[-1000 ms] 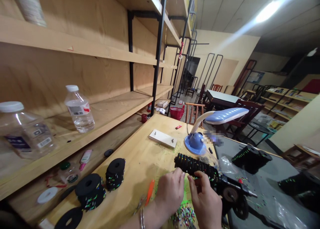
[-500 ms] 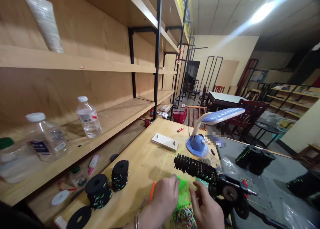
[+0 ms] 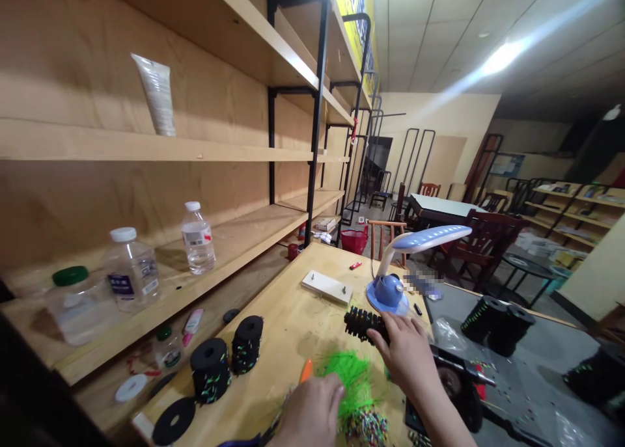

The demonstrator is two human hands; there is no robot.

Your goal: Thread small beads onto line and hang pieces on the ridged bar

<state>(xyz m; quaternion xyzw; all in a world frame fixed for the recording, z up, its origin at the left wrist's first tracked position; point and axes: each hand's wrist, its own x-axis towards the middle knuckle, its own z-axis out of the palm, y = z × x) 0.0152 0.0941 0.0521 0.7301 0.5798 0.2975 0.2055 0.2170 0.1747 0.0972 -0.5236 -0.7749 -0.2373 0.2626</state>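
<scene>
My right hand [image 3: 398,346] lies over the near end of a black bristled roll [image 3: 364,325], its thumb and fingers against the roll, and hides the rest of it. My left hand [image 3: 312,413] is low on the wooden table [image 3: 273,362], next to a tuft of bright green fibres [image 3: 346,375] and an orange tool handle [image 3: 306,370]. Its fingers are hidden from this angle. Under the fibres lies a heap of multicoloured bits [image 3: 365,427]. A black machine with a wheel [image 3: 452,379] stands right of my right hand.
Black foam rolls [image 3: 209,370] and a black ring [image 3: 173,421] lie on the table's left. A blue desk lamp [image 3: 388,293] and a screw-studded board [image 3: 327,286] stand beyond. Wooden shelves [image 3: 195,239] with plastic bottles rise on the left. A grey table [image 3: 527,382] holds more rolls.
My hands have moved apart: the left has dropped toward the green fibres, and the right has shifted onto the roll's near end. The view has swung upward and left.
</scene>
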